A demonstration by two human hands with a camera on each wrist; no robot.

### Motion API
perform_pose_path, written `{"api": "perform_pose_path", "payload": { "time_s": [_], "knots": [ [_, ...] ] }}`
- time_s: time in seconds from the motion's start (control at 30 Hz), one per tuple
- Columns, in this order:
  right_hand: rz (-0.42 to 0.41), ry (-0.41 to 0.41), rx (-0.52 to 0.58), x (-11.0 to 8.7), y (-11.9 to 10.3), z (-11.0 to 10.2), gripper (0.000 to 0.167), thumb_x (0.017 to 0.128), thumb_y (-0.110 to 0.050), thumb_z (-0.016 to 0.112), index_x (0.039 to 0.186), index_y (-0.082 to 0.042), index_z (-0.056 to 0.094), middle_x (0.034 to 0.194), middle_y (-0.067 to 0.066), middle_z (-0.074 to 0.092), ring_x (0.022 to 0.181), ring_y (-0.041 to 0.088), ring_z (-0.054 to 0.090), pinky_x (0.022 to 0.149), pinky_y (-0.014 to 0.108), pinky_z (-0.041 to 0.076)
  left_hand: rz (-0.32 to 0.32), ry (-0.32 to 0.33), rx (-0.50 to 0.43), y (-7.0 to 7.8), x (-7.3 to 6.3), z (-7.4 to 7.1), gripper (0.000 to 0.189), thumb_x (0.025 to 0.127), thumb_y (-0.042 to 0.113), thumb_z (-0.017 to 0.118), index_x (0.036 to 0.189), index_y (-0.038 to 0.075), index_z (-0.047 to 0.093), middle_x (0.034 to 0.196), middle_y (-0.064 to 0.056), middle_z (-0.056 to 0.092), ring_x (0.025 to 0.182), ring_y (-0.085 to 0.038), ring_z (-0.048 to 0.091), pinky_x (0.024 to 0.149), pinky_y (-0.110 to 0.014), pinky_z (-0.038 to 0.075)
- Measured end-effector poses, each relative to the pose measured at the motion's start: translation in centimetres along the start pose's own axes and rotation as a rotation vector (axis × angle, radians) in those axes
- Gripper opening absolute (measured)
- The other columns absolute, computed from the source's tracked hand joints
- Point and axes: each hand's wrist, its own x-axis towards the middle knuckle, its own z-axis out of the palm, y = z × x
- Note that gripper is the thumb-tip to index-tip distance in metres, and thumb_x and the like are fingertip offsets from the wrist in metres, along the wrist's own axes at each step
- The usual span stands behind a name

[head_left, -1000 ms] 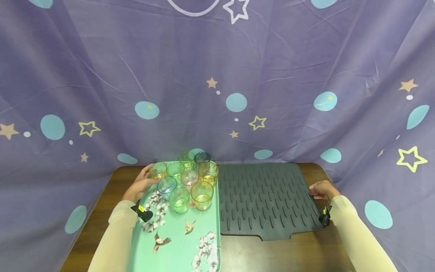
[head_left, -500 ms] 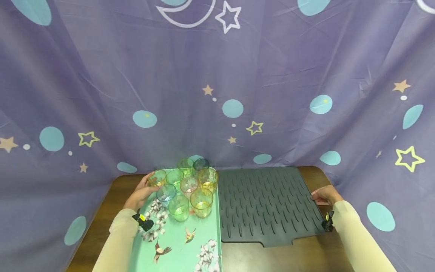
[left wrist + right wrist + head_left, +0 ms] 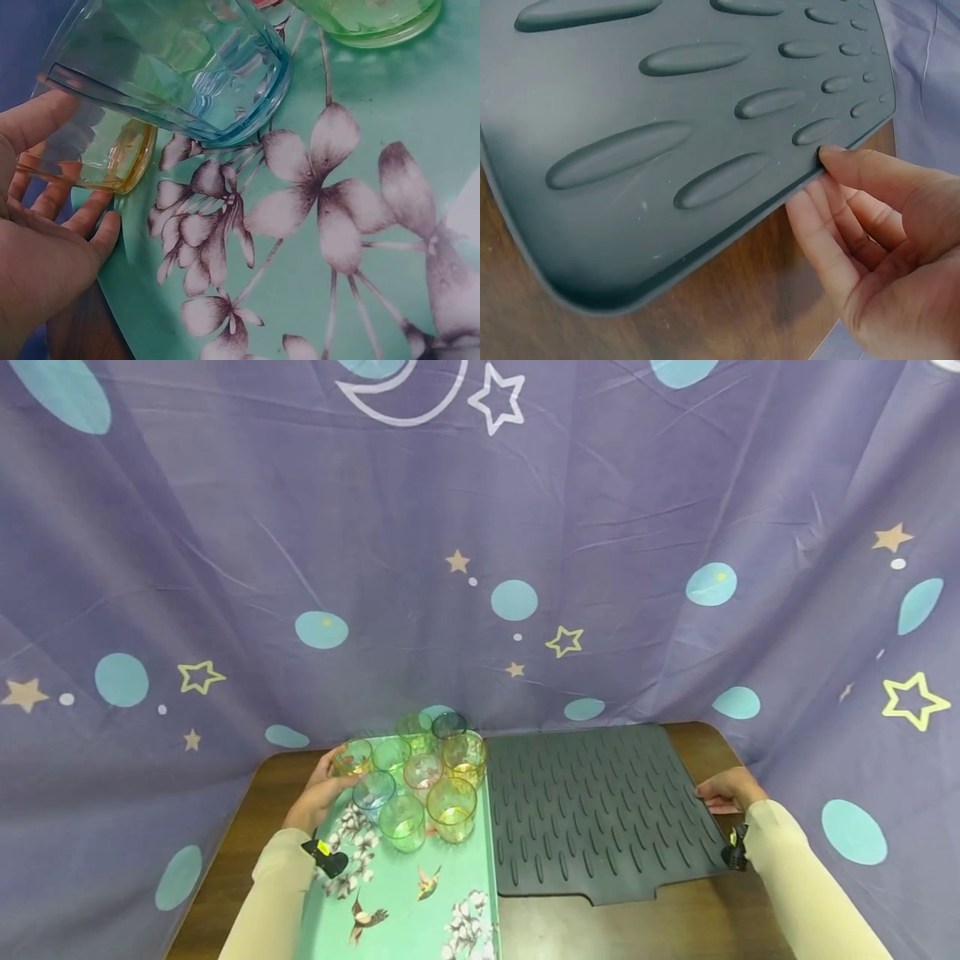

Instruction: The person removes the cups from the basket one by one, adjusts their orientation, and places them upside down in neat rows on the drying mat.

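My left hand (image 3: 321,793) grips a yellow glass (image 3: 352,758) at the left edge of the mint-green floral tray (image 3: 390,935). In the left wrist view its fingers show behind the yellow glass (image 3: 127,161), with the thumb on the near side, close by a blue glass (image 3: 217,82). Several green, pink, yellow and dark glasses stand clustered beside these on the tray's far half. With the thumb on top and fingers beneath, my right hand (image 3: 885,232) pinches the right rim of a dark grey ridged mat (image 3: 600,810).
Mat and tray lie side by side on a brown wooden table (image 3: 675,918). A tab juts from the mat's near edge. A purple curtain (image 3: 420,652) with stars hangs right behind the table and along both sides.
The head view has tilted slightly, so the table sits a little lower and further right in it. Both hands keep their holds on the yellow glass and the mat.
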Motion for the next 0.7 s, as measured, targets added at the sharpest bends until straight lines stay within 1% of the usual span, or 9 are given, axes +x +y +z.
{"api": "perform_pose_path", "payload": {
  "time_s": [0.17, 0.27, 0.33, 0.4, 0.47, 0.5, 0.57, 0.63, 0.7],
  "knots": [
    [0.029, 0.012, -0.025, -1.1, 0.7, 0.1, 0.01, 0.09, 0.005, 0.064, 0.081, 0.006, 0.068, 0.065, -0.001, 0.064, 0.06, 0.008, 0.065, 0.065, 0.026, 0.062, 0.011, -0.027, -0.023, -0.2, 0.0, 0.4, 0.091, 0.1, 0.011, 0.064, 0.164, 0.014, -0.001, 0.166, -0.022, 0.012, 0.154, -0.041, 0.016, 0.124, -0.056, 0.023],
    [0.051, -0.007, -0.058, -1.2, 1.2, 0.5, 0.009, 0.091, 0.005, 0.061, 0.084, 0.007, 0.065, 0.065, -0.001, 0.064, 0.059, 0.007, 0.064, 0.066, 0.024, 0.061, 0.007, -0.037, -0.044, -0.1, -0.1, 0.0, 0.09, 0.101, 0.013, 0.064, 0.164, 0.014, -0.001, 0.165, -0.021, 0.012, 0.154, -0.04, 0.013, 0.125, -0.058, 0.021],
    [0.044, -0.004, -0.08, -1.1, 1.5, 0.9, 0.007, 0.091, 0.005, 0.062, 0.086, 0.008, 0.065, 0.064, 0.0, 0.063, 0.058, 0.007, 0.064, 0.066, 0.025, 0.062, -0.008, -0.033, -0.067, -0.2, -0.2, -0.4, 0.09, 0.1, 0.014, 0.065, 0.164, 0.015, 0.001, 0.161, -0.017, 0.019, 0.153, -0.036, 0.017, 0.125, -0.059, 0.02],
    [0.011, -0.001, -0.105, -1.1, 1.6, 1.2, 0.005, 0.09, 0.006, 0.062, 0.087, 0.007, 0.066, 0.063, 0.0, 0.062, 0.057, 0.007, 0.063, 0.064, 0.026, 0.062, -0.014, -0.034, -0.077, -0.2, -0.4, -0.8, 0.088, 0.1, 0.018, 0.066, 0.164, 0.018, 0.005, 0.155, -0.01, 0.028, 0.146, -0.029, 0.029, 0.125, -0.06, 0.018],
    [-0.05, 0.004, -0.135, -0.9, 1.5, 1.3, 0.005, 0.09, 0.007, 0.06, 0.089, 0.006, 0.065, 0.063, 0.0, 0.061, 0.057, 0.008, 0.062, 0.062, 0.028, 0.062, -0.013, -0.038, -0.112, -0.3, -0.7, -1.1, 0.081, 0.101, 0.019, 0.066, 0.162, 0.025, 0.012, 0.145, 0.002, 0.036, 0.135, -0.015, 0.04, 0.125, -0.059, 0.019],
    [-0.079, 0.018, -0.149, -0.9, 1.4, 1.2, 0.003, 0.09, 0.007, 0.061, 0.091, 0.007, 0.064, 0.064, 0.0, 0.06, 0.057, 0.009, 0.061, 0.061, 0.03, 0.062, -0.006, -0.04, -0.13, -0.2, -0.8, -1.3, 0.079, 0.101, 0.02, 0.066, 0.16, 0.028, 0.015, 0.139, 0.01, 0.039, 0.127, -0.007, 0.044, 0.125, -0.058, 0.02],
    [-0.131, 0.037, -0.175, -0.6, 1.0, 1.0, 0.003, 0.09, 0.006, 0.06, 0.092, 0.007, 0.063, 0.066, 0.0, 0.06, 0.059, 0.011, 0.061, 0.06, 0.031, 0.061, 0.02, -0.044, -0.195, 0.2, -1.1, -1.5, 0.067, 0.102, 0.018, 0.063, 0.154, 0.035, 0.023, 0.129, 0.018, 0.044, 0.112, 0.003, 0.047, 0.122, -0.052, 0.025],
    [-0.185, 0.048, -0.205, -0.5, 0.6, 0.8, 0.009, 0.091, 0.005, 0.06, 0.098, 0.012, 0.061, 0.069, 0.001, 0.061, 0.061, 0.013, 0.061, 0.061, 0.033, 0.062, 0.052, -0.046, -0.279, 0.7, -1.3, -1.6, 0.057, 0.104, 0.014, 0.059, 0.147, 0.039, 0.031, 0.12, 0.023, 0.052, 0.105, 0.004, 0.052, 0.115, -0.044, 0.03],
    [-0.21, 0.067, -0.211, -0.5, 0.1, 0.5, 0.015, 0.09, 0.005, 0.062, 0.102, 0.015, 0.061, 0.071, 0.002, 0.063, 0.062, 0.014, 0.062, 0.062, 0.034, 0.062, 0.095, -0.049, -0.356, 1.5, -1.5, -1.5, 0.05, 0.105, 0.011, 0.055, 0.141, 0.04, 0.036, 0.113, 0.025, 0.059, 0.102, 0.003, 0.055, 0.104, -0.038, 0.033]
  ]
}}
